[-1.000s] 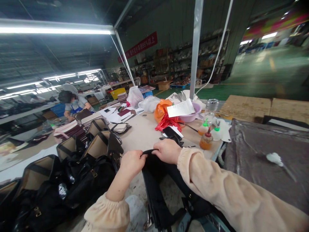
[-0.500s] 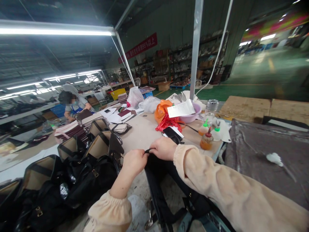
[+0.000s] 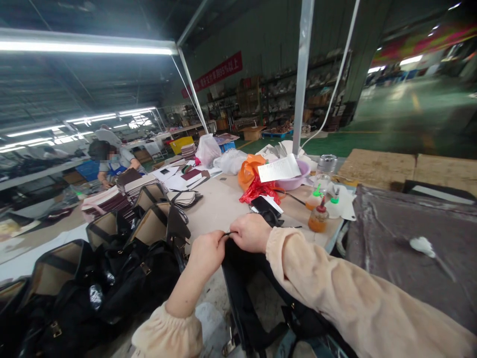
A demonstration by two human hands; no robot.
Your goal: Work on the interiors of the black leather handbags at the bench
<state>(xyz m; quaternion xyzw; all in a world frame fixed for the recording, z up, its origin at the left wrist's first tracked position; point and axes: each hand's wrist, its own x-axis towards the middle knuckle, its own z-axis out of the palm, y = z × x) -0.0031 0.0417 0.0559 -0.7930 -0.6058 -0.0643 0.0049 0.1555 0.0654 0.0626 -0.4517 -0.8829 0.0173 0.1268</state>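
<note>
Both of my hands pinch a narrow black edge of a black bag (image 3: 242,301) near the table's front. My left hand (image 3: 205,252) is closed on it from the left. Close beside it, my right hand (image 3: 253,232) is closed on the same edge, its fingers nearly touching the left ones. Below them the bag hangs down toward me, with small gold hardware low on it; much of it is hidden behind my right sleeve. Just beyond my right hand lie a dark phone (image 3: 264,205) and a small black item I cannot make out.
Several black bags with beige linings (image 3: 143,271) crowd the left side. Glue bottles (image 3: 318,221), a clear jar (image 3: 326,166), a lilac basin (image 3: 302,174) and red plastic (image 3: 257,191) stand beyond my right hand. A metal post (image 3: 302,74) rises behind. A co-worker (image 3: 117,161) bends over the table's far left.
My hands keep their pinch on the black edge and have shifted very slightly left. The view has moved a little; the things on the table look the same.
</note>
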